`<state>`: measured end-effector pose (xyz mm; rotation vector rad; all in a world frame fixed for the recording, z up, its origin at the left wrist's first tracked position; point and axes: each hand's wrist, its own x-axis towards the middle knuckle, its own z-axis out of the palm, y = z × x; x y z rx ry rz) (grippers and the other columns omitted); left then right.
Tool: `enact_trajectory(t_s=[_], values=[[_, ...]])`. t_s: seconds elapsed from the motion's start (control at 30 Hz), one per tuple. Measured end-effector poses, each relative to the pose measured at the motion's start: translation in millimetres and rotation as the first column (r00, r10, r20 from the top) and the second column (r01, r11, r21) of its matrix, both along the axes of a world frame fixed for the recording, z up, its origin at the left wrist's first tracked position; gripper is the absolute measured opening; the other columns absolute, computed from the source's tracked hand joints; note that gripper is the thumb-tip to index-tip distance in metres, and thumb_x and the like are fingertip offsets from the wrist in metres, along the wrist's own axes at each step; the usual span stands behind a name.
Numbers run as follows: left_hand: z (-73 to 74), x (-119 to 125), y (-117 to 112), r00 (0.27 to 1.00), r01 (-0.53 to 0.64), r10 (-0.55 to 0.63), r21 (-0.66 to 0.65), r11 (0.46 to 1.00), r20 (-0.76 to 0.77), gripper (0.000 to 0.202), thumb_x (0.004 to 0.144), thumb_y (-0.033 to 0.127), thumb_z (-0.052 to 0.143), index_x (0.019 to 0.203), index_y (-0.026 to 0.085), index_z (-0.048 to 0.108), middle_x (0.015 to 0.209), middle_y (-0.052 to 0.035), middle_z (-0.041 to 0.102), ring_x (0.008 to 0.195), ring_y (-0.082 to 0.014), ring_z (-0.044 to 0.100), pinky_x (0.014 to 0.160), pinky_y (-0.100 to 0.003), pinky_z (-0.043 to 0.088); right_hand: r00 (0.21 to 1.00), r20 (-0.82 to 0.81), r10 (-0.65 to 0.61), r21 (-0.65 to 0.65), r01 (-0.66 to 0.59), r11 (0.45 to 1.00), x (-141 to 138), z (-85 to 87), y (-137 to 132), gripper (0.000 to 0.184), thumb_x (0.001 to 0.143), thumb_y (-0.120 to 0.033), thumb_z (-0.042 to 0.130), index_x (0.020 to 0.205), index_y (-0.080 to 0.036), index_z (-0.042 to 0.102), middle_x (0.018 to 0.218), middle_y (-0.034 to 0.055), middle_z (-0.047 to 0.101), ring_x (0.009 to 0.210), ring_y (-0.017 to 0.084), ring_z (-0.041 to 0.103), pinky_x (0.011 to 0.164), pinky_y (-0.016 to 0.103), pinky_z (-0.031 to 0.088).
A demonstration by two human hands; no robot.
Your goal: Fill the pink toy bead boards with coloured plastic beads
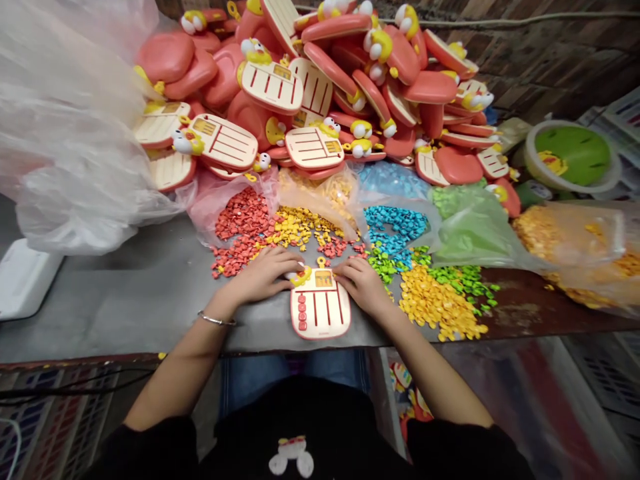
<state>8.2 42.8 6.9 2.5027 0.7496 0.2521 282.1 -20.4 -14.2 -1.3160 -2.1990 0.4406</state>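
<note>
Metal table edge [150, 331] runs just below our smooth plastic toy board [321, 305], and our left hand [257, 277] and right hand [361, 287] hold its top, narrow and curved. Small bumpy beads [437, 303] crowd close past it, then a tall heap of pink toy boards [320, 87]

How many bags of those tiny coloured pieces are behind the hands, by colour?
Red bag: 1
Yellow bag: 1
Blue bag: 1
Green bag: 1
Orange bag: 1
Total: 5
</note>
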Motion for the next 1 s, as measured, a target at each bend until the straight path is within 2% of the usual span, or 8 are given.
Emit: enact_trajectory(t_s=[0.13, 0.3, 0.5, 0.67, 0.73, 0.8, 0.9, 1.0], values=[[0.0, 1, 0, 1.000, -0.008, 0.008, 0.033, 0.999, -0.021, 0.023, 0.093, 0.035, 0.060, 0.114, 0.026, 0.064, 0.132, -0.0031, 0.062, 0.113, -0.0245, 0.050, 0.091, -0.038, 0.033, 0.998, 0.063, 0.004, 0.037, -0.007, 0.999, 0, 0.0, -7, 0.021, 0.096, -0.023, 0.054, 0.082, -0.020, 0.070, 0.078, 0.0065, 0.057, 0.079, 0.021, 0.050, 0.072, 0.034, 0.045], [-1.7, 1, -1, 0.999, -0.010, 0.012, 0.064, 0.998, -0.032, 0.024, 0.093, 0.036, 0.060, 0.113, 0.026, 0.065, 0.132, -0.0036, 0.062, 0.110, -0.0247, 0.051, 0.088, -0.038, 0.032, 0.993, -0.056, 0.106, -0.008, -0.107, 0.994, 3, 2.7, -23, 0.020, 0.097, -0.021, 0.052, 0.091, -0.021, 0.070, 0.077, 0.0048, 0.056, 0.078, 0.020, 0.052, 0.071, 0.033, 0.046], [-2.5, 1, -1, 1.000, -0.022, 0.023, 0.041, 0.999, -0.017, 0.023, 0.092, 0.033, 0.061, 0.112, 0.026, 0.066, 0.131, -0.0032, 0.062, 0.111, -0.0247, 0.050, 0.089, -0.038, 0.032, 0.986, -0.137, 0.091, -0.036, -0.096, 0.995, -33, -8.8, -21, 0.022, 0.097, -0.022, 0.052, 0.087, -0.022, 0.071, 0.076, 0.0047, 0.060, 0.078, 0.019, 0.057, 0.072, 0.034, 0.048], [0.2, 1, -1, 0.999, -0.009, 0.010, 0.036, 0.999, -0.030, 0.022, 0.093, 0.033, 0.060, 0.113, 0.026, 0.066, 0.133, -0.0028, 0.062, 0.110, -0.0247, 0.049, 0.089, -0.038, 0.033, 0.931, -0.251, 0.265, -0.176, -0.313, 0.933, -31, 7.2, -16, 0.015, 0.093, -0.031, 0.061, 0.091, -0.021, 0.071, 0.079, 0.0033, 0.066, 0.078, 0.017, 0.061, 0.074, 0.032, 0.049], [0.6, 1, -1, 1.000, 0.002, -0.001, 0.020, 1.000, -0.021, 0.022, 0.092, 0.034, 0.061, 0.113, 0.026, 0.066, 0.132, -0.0030, 0.062, 0.109, -0.0245, 0.049, 0.090, -0.038, 0.033, 0.910, -0.302, 0.283, -0.261, -0.364, 0.894, -23, 16.3, -6, 0.016, 0.091, -0.034, 0.065, 0.098, -0.021, 0.071, 0.082, 0.0026, 0.069, 0.076, 0.017, 0.063, 0.072, 0.030, 0.049], [0.3, 1, -1, 1.000, 0.006, -0.006, 0.004, 1.000, -0.010, 0.023, 0.092, 0.034, 0.062, 0.113, 0.026, 0.066, 0.131, -0.0033, 0.062, 0.110, -0.0245, 0.049, 0.091, -0.039, 0.034, 0.942, -0.276, 0.189, -0.249, -0.260, 0.933, -21, 20.3, 13, 0.015, 0.092, -0.030, 0.062, 0.101, -0.021, 0.071, 0.086, 0.0032, 0.070, 0.078, 0.017, 0.063, 0.073, 0.030, 0.049], [-0.5, 1, -1, 1.000, 0.009, -0.009, -0.007, 1.000, -0.009, 0.023, 0.091, 0.035, 0.063, 0.112, 0.026, 0.066, 0.130, -0.0036, 0.062, 0.112, -0.0251, 0.049, 0.092, -0.039, 0.034, 0.992, -0.111, 0.066, -0.095, -0.077, 0.992, -38, 14.3, 51, 0.014, 0.092, -0.019, 0.059, 0.100, -0.020, 0.070, 0.096, 0.0070, 0.068, 0.091, 0.020, 0.062, 0.082, 0.033, 0.048], [-1.0, 0, 0, 1.000, 0.020, -0.020, -0.008, 1.000, -0.010, 0.022, 0.091, 0.034, 0.062, 0.111, 0.025, 0.065, 0.130, -0.0034, 0.062, 0.116, -0.0255, 0.048, 0.095, -0.040, 0.034, 0.987, 0.127, 0.095, -0.065, -0.087, 0.994, -60, 6.0, 81, 0.012, 0.089, -0.013, 0.060, 0.093, -0.017, 0.070, 0.095, 0.0092, 0.066, 0.092, 0.022, 0.060, 0.082, 0.034, 0.047]])
